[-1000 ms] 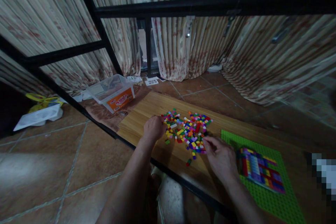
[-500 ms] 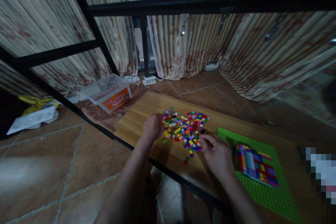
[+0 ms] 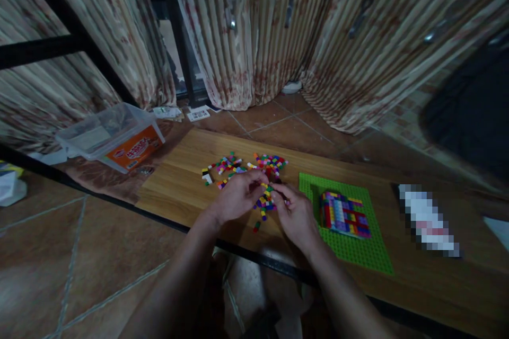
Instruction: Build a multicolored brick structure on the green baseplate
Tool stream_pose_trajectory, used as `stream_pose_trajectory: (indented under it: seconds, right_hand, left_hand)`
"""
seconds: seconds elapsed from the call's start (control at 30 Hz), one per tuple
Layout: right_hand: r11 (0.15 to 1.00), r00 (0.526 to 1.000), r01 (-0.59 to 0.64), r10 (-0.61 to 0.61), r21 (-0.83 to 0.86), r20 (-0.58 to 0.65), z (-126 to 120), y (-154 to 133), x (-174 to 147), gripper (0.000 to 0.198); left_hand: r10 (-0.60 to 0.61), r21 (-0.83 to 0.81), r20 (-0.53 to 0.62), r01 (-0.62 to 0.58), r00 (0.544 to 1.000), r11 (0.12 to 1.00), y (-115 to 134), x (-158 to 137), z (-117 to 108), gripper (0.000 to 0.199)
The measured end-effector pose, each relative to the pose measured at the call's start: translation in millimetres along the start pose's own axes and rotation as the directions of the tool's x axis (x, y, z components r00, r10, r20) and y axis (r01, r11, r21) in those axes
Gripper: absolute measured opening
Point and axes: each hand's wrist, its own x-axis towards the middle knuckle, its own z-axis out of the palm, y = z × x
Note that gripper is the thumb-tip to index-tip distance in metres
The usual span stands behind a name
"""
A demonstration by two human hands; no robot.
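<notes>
My left hand [image 3: 240, 194] is over the pile of small coloured building bricks [image 3: 228, 163], its fingers curled inward. Close beside it, my right hand [image 3: 294, 213] pinches with thumb and forefinger. The fingertips of both hands nearly meet around small green and yellow bricks [image 3: 268, 189]. Which brick is in which hand is hard to make out, and part of the pile is hidden behind the hands. To the right of my right hand lies a green baseplate [image 3: 350, 254] bearing a flat, multicoloured brick build [image 3: 345, 215].
Everything lies on a wooden table [image 3: 170, 180] with a dark front edge. A clear plastic box [image 3: 115, 127] with an orange label stands beyond its left end. A blurred-out flat object [image 3: 427, 220] lies at the right. Striped curtains [image 3: 258, 47] hang behind dark bars.
My left hand has moved right across the pile to meet my right hand, now with fingers curled. The view has turned right, bringing the blurred object and a dark shape further in.
</notes>
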Motion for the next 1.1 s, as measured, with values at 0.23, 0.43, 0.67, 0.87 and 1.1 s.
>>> stream_pose_trajectory:
  seconds: [0.23, 0.43, 0.67, 0.87, 1.1]
  right_hand:
    - [0.941, 0.975, -0.154, 0.194, 0.302, -0.107, 2, 1, 2, 0.025]
    - [0.88, 0.96, -0.201, 0.265, 0.431, -0.094, 5, 1, 1, 0.024]
    - [0.965, 0.944, -0.21, 0.242, 0.157, -0.225, 3, 0, -3, 0.022]
    - [0.918, 0.93, -0.221, 0.3, 0.328, -0.211, 8, 3, 1, 0.024]
    - [0.717, 0.873, -0.309, 0.474, 0.625, -0.112, 3, 0, 11, 0.023]
  left_hand:
    - [-0.089, -0.352, -0.144, 0.034, 0.986, 0.936, -1, 9, 19, 0.018]
    - [-0.172, -0.461, -0.056, 0.127, 0.983, 0.878, -8, 12, 33, 0.014]
    - [-0.223, -0.161, -0.251, 0.187, 0.942, 0.969, 4, 13, 49, 0.017]
    - [-0.246, -0.186, -0.256, 0.202, 0.935, 0.961, 1, 17, 52, 0.018]
    - [-0.278, -0.357, -0.163, 0.206, 0.947, 0.911, -1, 17, 51, 0.016]
